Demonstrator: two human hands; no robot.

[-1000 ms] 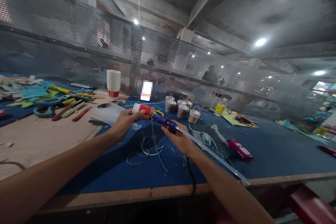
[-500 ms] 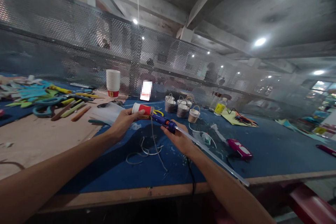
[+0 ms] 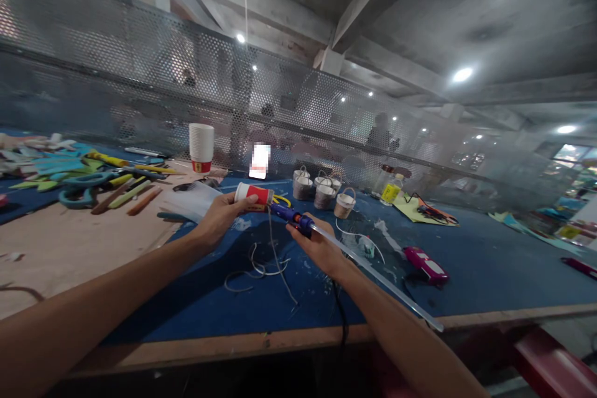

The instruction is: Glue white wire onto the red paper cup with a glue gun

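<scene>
My left hand grips a red and white paper cup lying on its side in the air, its base end toward the right. In my right hand is a blue glue gun, its nozzle at the cup's right end. A long clear glue stick runs out of the gun's back over my right forearm. From the cup's right end a grey cord hangs down to the blue mat. A yellow loop shows behind the nozzle.
Small cord-wrapped buckets stand beyond my hands, with a yellow-labelled bottle to their right. A magenta device lies at right. Stacked paper cups, teal scissors and several tools are at left. A bright phone leans near the mesh.
</scene>
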